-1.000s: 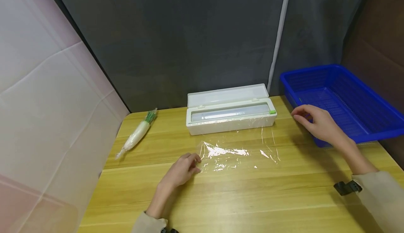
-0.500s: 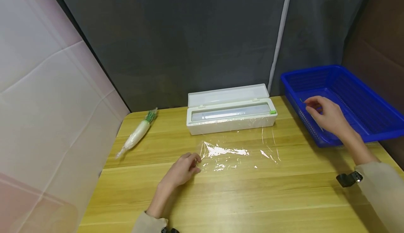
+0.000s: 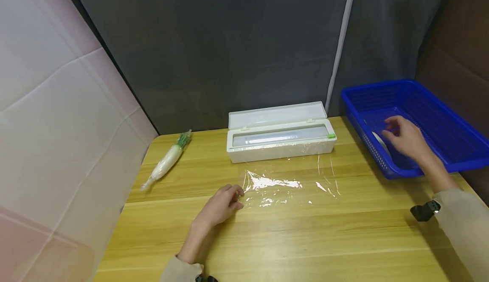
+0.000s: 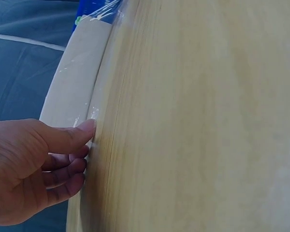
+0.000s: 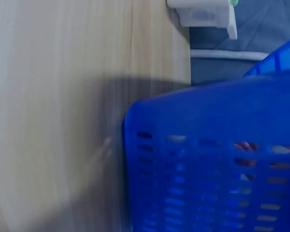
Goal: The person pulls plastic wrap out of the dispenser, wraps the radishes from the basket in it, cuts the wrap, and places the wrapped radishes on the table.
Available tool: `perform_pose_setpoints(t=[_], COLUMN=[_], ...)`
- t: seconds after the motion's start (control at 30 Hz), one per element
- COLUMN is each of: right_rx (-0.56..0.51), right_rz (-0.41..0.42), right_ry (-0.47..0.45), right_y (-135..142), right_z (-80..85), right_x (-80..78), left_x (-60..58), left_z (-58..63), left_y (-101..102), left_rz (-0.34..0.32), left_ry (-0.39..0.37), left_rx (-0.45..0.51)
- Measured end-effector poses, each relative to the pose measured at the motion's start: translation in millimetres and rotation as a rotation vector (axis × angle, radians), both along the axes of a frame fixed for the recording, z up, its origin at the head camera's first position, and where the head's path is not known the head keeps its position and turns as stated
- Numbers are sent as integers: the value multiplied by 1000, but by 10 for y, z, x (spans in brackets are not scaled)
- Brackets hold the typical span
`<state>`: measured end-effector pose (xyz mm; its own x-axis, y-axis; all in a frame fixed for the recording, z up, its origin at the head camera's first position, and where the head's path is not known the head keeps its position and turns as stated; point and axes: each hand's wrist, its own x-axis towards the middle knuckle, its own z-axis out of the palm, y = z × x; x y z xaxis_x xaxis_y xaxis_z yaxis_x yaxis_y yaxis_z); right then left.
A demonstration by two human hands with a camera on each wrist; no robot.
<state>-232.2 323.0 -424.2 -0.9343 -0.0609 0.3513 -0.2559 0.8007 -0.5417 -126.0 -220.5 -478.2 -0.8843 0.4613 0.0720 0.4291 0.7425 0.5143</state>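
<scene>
A sheet of clear cling film (image 3: 271, 184) lies on the table, drawn out from a white film dispenser box (image 3: 282, 146) with its lid raised. My left hand (image 3: 219, 205) pinches the film's near left edge; in the left wrist view thumb and fingers (image 4: 63, 169) meet at that edge. My right hand (image 3: 406, 137) is over the inside of a blue plastic basket (image 3: 454, 165), fingers loosely bent, nothing seen between them. Beside it in the basket lies a slim whitish thing (image 3: 381, 142), kind unclear. The basket wall (image 5: 203, 111) hides this hand in the right wrist view.
A white radish (image 3: 167, 163) with green tops, wrapped in film, lies at the table's back left. A dark curtain (image 3: 210, 52) stands behind the table (image 3: 290, 248), and a pale panel (image 3: 72, 116) at the left. Reddish bits show through the basket's holes.
My right hand has moved right, from beside the basket's left rim to over its inside, uncovering the slim whitish thing. The left hand and the film have stayed in place.
</scene>
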Motion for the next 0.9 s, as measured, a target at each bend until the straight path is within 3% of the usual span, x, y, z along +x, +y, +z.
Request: perform_pose_setpoints(t=[0.47,0.7,0.9], right_rx=[88,98,112], right_rz=[8,94,171], right_ry=[-340,-512,-560], right_y=[234,250,204], right_z=[-23,-13,0], right_x=[-32,-41,-71], left_x=[12,10,9], left_z=[30,29,23], left_y=[12,12,13], left_rz=[9,11,12], left_ry=[-9,-17,-18], left_rx=[-6,-8,-8])
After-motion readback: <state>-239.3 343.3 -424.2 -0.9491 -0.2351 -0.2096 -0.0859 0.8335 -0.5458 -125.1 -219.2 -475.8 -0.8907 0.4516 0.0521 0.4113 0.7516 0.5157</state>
